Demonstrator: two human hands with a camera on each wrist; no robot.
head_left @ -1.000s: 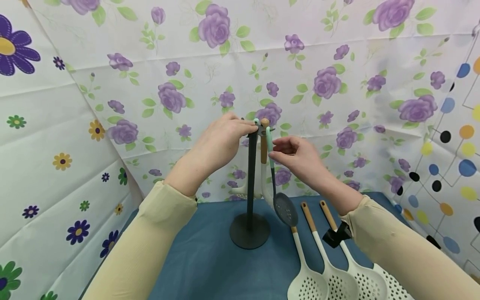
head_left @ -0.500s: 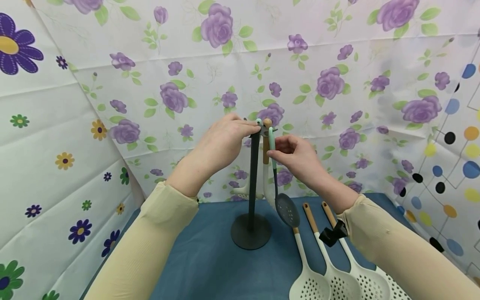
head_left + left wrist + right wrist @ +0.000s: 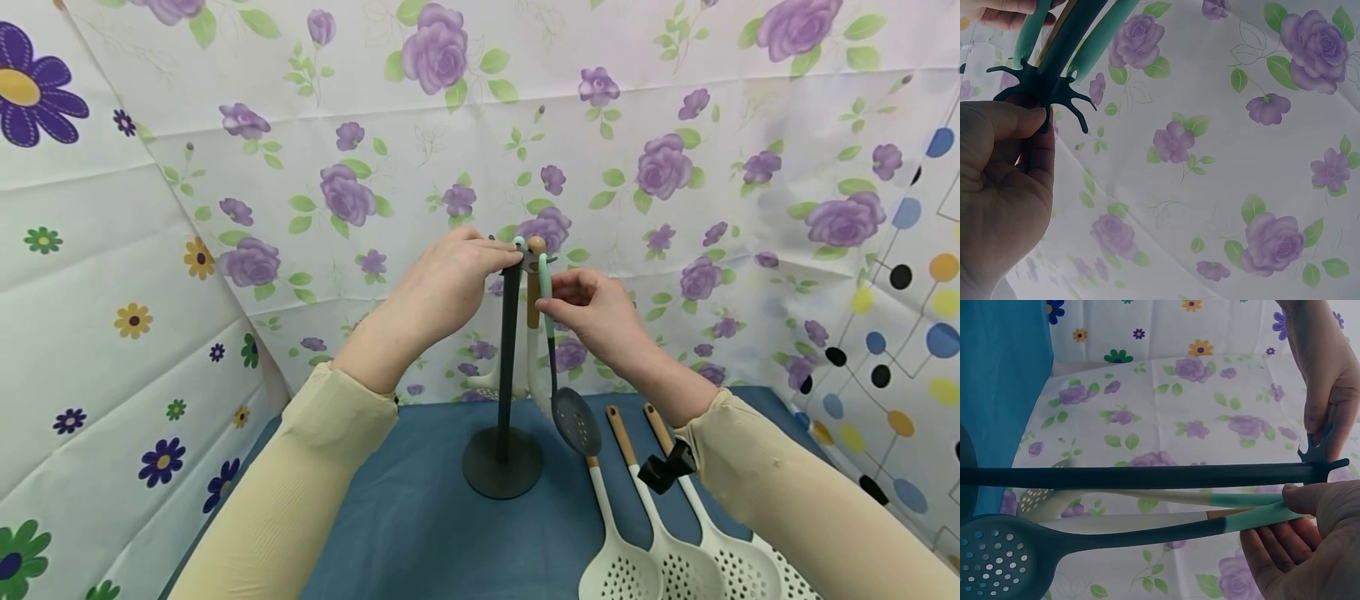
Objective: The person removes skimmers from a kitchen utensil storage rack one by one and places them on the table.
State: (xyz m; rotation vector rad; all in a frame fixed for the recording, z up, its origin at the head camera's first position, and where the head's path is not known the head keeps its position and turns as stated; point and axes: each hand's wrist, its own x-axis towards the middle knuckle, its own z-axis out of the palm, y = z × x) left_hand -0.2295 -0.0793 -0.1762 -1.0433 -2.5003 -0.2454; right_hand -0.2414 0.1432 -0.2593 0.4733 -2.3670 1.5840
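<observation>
A skimmer with a round, perforated dark grey head, a thin dark shaft and a smooth mint-green handle [image 3: 1135, 539] hangs upright-ish just right of the black metal utensil stand [image 3: 507, 350], its head swung slightly away from the pole. Its handle's end meets one of the thin, curled black hooks [image 3: 1044, 90] at the stand's top; whether the hook is fully through cannot be told.

The right hand [image 3: 600, 312], right of the stand, pinches the green handle between thumb and fingers. The left hand [image 3: 450, 275] reaches over from the stand's left, palm down, its thumb and fingers clamped on the hooks. The two hands are apart.

Behind the stand's pole hang a white utensil with a wooden handle [image 3: 532, 317] and a cream perforated skimmer with a mint handle [image 3: 1166, 496]. White perforated skimmers [image 3: 678, 558] lie right of the stand on blue cloth [image 3: 420, 500].
</observation>
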